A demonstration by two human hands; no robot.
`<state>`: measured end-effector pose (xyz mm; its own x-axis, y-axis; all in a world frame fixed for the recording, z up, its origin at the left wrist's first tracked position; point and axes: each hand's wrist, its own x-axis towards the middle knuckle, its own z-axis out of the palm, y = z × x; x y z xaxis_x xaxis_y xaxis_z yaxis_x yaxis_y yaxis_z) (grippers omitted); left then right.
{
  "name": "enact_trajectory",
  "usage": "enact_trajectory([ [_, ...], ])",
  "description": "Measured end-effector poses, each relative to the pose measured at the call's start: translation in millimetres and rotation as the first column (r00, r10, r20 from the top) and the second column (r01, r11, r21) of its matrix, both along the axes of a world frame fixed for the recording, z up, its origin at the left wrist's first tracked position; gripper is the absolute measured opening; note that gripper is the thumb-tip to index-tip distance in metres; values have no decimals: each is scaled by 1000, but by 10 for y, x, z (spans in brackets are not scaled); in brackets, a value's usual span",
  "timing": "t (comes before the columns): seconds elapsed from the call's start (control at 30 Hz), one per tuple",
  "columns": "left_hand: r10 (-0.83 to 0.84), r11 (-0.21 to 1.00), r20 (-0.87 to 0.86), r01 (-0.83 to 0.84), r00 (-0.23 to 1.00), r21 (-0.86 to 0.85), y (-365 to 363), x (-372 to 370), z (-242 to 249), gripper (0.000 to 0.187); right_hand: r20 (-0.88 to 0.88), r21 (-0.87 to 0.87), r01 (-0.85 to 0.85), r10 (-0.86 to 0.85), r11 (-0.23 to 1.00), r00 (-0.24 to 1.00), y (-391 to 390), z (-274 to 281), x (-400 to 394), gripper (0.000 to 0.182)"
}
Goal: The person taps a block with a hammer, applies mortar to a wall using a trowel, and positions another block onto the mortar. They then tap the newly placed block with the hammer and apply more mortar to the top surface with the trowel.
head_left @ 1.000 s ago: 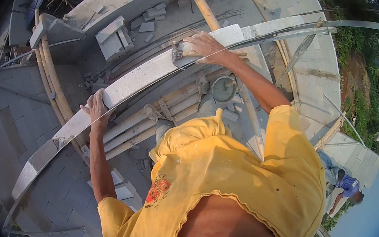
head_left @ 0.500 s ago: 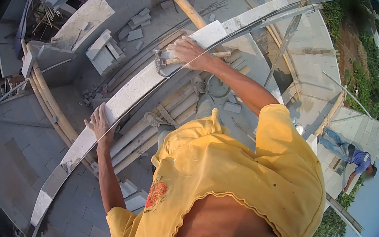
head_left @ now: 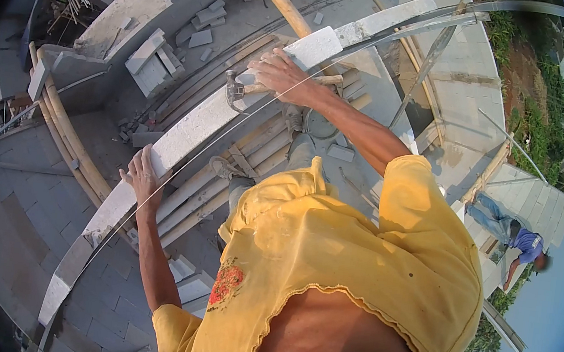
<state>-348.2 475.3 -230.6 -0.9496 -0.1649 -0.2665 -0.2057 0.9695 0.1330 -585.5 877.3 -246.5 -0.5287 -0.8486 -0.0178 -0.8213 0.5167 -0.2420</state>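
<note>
Gripped hammer (head_left: 257, 88), crosswise (head (head_left: 235, 91) left).

The camera sits on the person's head, above and behind the grip, facing forward and steeply down. The shirt (head_left: 357, 255) is nearest, just behind the left hand (head_left: 146, 175) and right hand (head_left: 283, 78); the floor (head_left: 262, 19) lies well below, beyond them. The view tilts, with sky (head_left: 559, 301) far right of the grip.

You have two hands (head_left: 143, 176), two shoes (head_left: 223, 167), one hammer (head_left: 234, 90), one string line (head_left: 208, 146), one partly hidden bucket (head_left: 321, 126) and at least one co-worker (head_left: 526, 240); blocks (head_left: 206, 17) lie around you, too overlapped to count.
</note>
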Motion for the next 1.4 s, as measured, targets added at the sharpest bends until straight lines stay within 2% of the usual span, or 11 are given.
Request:
enact_trajectory([
  [0.3, -19, 999, -5, 19, 1000, -40, -16, 9, -37, 86, 24, 27, -31, 30, 999, 999, 1, 124, -36, 38],
  [0.4, -16, 1000, -40, 16, 999, -10, -31, 37, -43, 84, 438, -107, 70, -16, 992, 899, 72, 373, -392, 42],
  [0.47, -17, 1000, -25, 17, 1000, -7, -41, 38, -39, 85, 503, 106, 66, -111, 992, 857, 197, 580, -880, 51],
  [0.53, 5, 1000, -12, -5, 1000, 16, 8, -3, 12, 90, 187, 284, 147, -205, 947, 961, 255, 898, -1262, 49],
  [0.6, 14, 1000, 7, -14, 1000, 6, 15, 2, 15, 93, -10, 321, 283, -296, 904, 955, 362, 586, -1742, 43],
  [0.8, 14, 1000, -28, -14, 1000, 6, 5, -14, -26, 99, 5, 530, 297, -353, 794, 936, 217, -91, -2238, 38],
  [0.9, 0, 1000, -33, 0, 999, 11, 0, -1, -25, 99, 120, 793, 52, -241, 607, 963, 90, -310, -2094, 38],
  [1.03, 12, 1000, 2, -12, 1000, -9, -4, 4, -18, 98, 127, 619, 181, -325, 764, 937, 218, -213, -1993, 43],
  [1.2, 0, 1000, -11, 0, 1000, -1, 15, -24, -1, 92, 184, 758, 207, -506, 619, 842, -31, 299, -1833, 46],
  [1.3, -2, 1000, -5, 2, 1000, -5, 22, -21, 14, 90, 59, 436, 431, -503, 790, 862, 390, 213, -1710, 40],
  [1.4, 15, 1000, 36, -15, 999, -10, 11, -15, 17, 90, 175, -61, 765, -748, 641, 640, 955, 318, -1343, 48],
])
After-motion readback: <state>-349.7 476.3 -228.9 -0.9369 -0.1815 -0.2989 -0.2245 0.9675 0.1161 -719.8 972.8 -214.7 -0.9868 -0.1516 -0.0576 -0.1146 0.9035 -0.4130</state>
